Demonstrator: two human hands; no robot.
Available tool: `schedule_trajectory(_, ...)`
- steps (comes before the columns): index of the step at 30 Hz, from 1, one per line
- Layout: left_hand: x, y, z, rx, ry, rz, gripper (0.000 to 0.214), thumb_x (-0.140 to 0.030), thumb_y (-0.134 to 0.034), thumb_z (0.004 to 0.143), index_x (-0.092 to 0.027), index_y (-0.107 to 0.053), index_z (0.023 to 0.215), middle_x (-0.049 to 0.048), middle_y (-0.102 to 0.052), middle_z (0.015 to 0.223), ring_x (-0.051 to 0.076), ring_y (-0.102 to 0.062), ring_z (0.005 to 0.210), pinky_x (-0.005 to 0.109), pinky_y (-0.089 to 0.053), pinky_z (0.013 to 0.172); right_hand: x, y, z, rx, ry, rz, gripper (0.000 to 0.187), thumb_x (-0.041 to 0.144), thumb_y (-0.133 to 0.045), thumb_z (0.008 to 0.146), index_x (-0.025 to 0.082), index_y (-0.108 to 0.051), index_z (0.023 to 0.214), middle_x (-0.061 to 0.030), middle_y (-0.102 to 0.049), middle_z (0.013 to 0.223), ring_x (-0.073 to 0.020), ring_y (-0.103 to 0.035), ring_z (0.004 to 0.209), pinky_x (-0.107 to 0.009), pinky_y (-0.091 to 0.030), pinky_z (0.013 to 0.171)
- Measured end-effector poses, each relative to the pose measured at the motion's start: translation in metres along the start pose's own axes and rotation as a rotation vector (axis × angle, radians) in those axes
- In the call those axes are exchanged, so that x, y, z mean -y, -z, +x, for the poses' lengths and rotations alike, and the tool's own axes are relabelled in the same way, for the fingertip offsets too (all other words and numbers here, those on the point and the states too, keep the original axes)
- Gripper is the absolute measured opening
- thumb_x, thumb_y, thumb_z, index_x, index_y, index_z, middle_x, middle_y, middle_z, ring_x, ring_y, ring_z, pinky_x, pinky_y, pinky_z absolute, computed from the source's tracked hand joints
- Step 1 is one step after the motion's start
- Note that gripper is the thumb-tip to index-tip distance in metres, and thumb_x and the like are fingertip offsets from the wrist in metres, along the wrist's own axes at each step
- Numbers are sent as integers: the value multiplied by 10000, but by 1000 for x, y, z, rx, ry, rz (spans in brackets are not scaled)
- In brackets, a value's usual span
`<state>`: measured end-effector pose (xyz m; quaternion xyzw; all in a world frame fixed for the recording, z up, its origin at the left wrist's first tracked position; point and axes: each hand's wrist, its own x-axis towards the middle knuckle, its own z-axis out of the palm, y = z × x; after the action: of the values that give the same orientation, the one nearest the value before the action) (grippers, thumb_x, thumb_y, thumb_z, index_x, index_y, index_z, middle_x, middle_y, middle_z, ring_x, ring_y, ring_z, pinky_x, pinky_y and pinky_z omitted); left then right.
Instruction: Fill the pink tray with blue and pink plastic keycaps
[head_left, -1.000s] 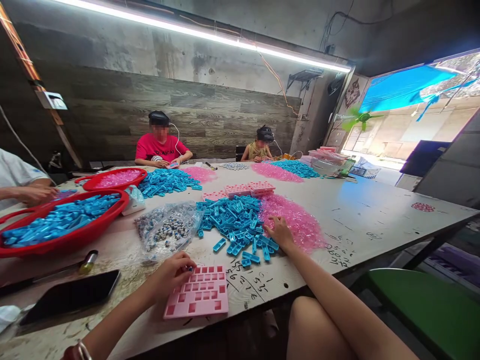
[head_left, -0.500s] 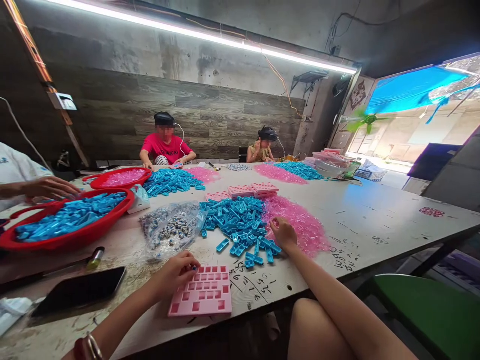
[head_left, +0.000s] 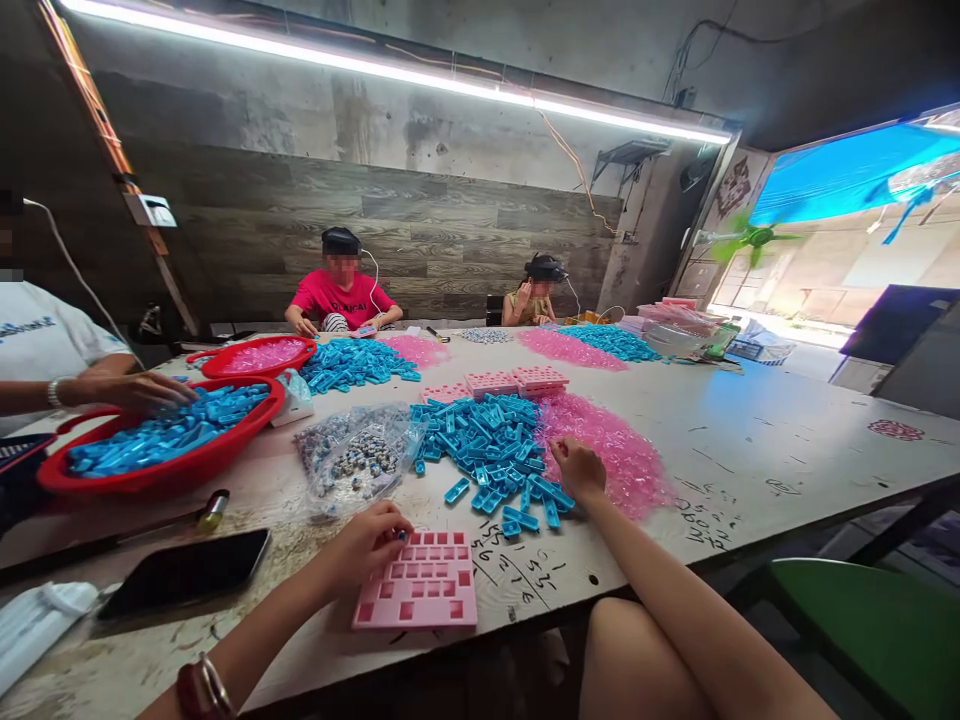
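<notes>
My left hand (head_left: 375, 545) is over the upper left corner of a pink tray (head_left: 431, 614) with several square and oblong holes. Its thumb and fingers pinch a small dark bluish bead (head_left: 403, 535). At the left edge of a heap of clear pink plastic pieces (head_left: 619, 455), my right hand (head_left: 579, 468) has its fingers curled together. Whatever it may hold is too small or hidden to make out. Blue oblong plastic cases (head_left: 484, 440) lie heaped left of that hand. A clear plastic bag (head_left: 360, 455) of small bluish and white beads lies beyond my left hand.
More pink trays (head_left: 491, 383) sit behind the blue heap. At left, a co-worker's hand (head_left: 154, 390) reaches into a red basket (head_left: 161, 482) of blue cases. A black phone (head_left: 187, 575) lies near my left forearm. Two people sit across the table; a green stool (head_left: 847, 625) stands at right.
The view has turned slightly left, so everything appears shifted right. My hands stay at the tray and the pink heap. The co-worker's hand is lower over the blue cases.
</notes>
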<state>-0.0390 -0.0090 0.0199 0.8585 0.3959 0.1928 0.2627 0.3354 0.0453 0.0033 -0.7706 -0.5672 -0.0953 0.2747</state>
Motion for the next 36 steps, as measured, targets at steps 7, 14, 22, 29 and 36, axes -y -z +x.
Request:
schedule_trajectory(7,-2,1,0,-5,13,-9,195,-192,-489,781,-174,-654,883,48,-567,908,149,-531,752,251,-441,690,70,9,-13,60,353,149,392,390,-339,947,159,-649,885,-76,-678,817,-176,-620,704,-249,-399,603)
schedule_trajectory(14,2,0,1,-10,-5,5,203,-154,-495,777,-171,-655,901,34,-551,890,136,-523,755,239,-427,698,123,-11,-52,313,830,268,124,306,-617,820,199,-672,789,-9,-657,746,-139,-600,714,-214,-401,624)
schedule_trajectory(22,4,-2,0,0,-19,-20,218,-154,-499,776,-183,-654,926,30,-549,893,134,-521,752,233,-421,686,123,-14,-63,359,940,302,171,273,-564,853,211,-668,974,-51,-659,922,-171,-598,879,-258,-447,736)
schedule_trajectory(29,3,-1,-1,34,-5,-29,218,-186,-485,791,-178,-643,941,34,-537,916,126,-511,717,237,-421,670,97,3,-26,154,841,268,287,354,-513,867,249,-621,1111,-52,-616,1166,-217,-469,1156,-395,-321,996)
schedule_trajectory(36,-3,3,-1,45,18,-9,211,-223,-495,782,-165,-643,920,41,-540,896,141,-507,724,250,-416,681,-30,16,0,-138,-474,-172,1105,744,-514,620,17,-223,1398,-289,-144,1448,-460,-17,1320,-603,-133,1003)
